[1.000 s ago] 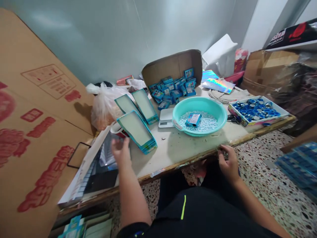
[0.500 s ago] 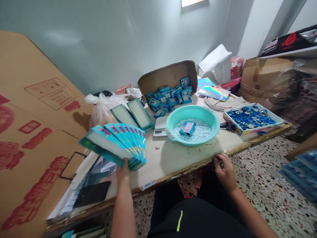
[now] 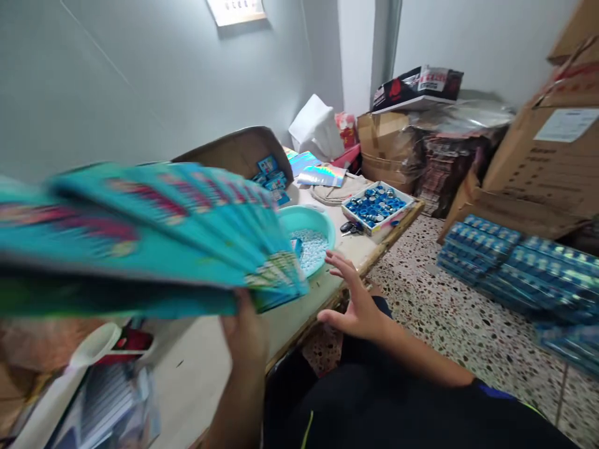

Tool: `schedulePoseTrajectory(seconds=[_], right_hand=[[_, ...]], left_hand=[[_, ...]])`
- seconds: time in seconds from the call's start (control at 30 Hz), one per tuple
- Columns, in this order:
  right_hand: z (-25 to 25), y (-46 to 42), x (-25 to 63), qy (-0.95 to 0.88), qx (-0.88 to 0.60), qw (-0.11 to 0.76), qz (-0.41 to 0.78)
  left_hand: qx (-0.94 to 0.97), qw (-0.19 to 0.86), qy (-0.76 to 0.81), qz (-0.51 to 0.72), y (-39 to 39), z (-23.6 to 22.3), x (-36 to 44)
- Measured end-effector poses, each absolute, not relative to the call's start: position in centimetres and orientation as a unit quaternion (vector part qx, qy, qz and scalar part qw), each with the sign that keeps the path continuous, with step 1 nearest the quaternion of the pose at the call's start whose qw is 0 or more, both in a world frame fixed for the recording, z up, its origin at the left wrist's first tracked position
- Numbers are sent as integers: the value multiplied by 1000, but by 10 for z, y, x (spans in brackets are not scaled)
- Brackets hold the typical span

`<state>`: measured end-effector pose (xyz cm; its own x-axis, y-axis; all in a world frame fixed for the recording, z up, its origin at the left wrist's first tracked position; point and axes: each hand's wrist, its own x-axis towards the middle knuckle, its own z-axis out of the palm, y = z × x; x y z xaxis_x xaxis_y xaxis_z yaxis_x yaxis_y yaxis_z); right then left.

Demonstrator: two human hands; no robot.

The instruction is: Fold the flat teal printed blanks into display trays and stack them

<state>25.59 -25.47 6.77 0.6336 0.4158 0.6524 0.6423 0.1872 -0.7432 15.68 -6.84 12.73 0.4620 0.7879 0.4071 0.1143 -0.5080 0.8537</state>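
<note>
My left hand point(image 3: 247, 333) is closed on the lower end of a fanned stack of turquoise cardboard display boxes point(image 3: 206, 237), printed with pink lettering. Raised above the table, the fan is blurred and covers much of the left side. My right hand point(image 3: 358, 312) is empty, fingers spread, at the table's front edge, pointing toward the fan's end. Just beyond it stands a turquoise plastic basin point(image 3: 304, 215) of small pale pellets point(image 3: 314, 246). Part of a small blue box point(image 3: 296, 246) shows in the basin; the fan hides the rest.
Behind the basin, an open carton point(image 3: 224, 146) holds small blue boxes point(image 3: 275, 178). A shallow tray point(image 3: 409, 202) of blue and silver caps and some keys point(image 3: 350, 228) lie to the right. Wrapped blue packs point(image 3: 515, 262) and large cartons point(image 3: 543, 162) stand on the floor.
My view has turned right. The fanned boxes have come up and closer in my left hand. My right hand has lifted off the table edge, its fingers opening and reaching leftward.
</note>
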Motion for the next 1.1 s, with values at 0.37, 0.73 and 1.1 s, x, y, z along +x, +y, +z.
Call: schedulePoseTrajectory(seconds=[0.37,0.73,1.1], right_hand=[[19,-333,294,9,-644,748,-161],[58,-361,468,-99,-858,378,-333],[42,-343,494,-154,-859,345,-344]], left_hand=[[899,391,-161,115,-153,68,228],[963,226,-1,143,-73,-19,140],[945,241,-16,219,-81,-28,135]])
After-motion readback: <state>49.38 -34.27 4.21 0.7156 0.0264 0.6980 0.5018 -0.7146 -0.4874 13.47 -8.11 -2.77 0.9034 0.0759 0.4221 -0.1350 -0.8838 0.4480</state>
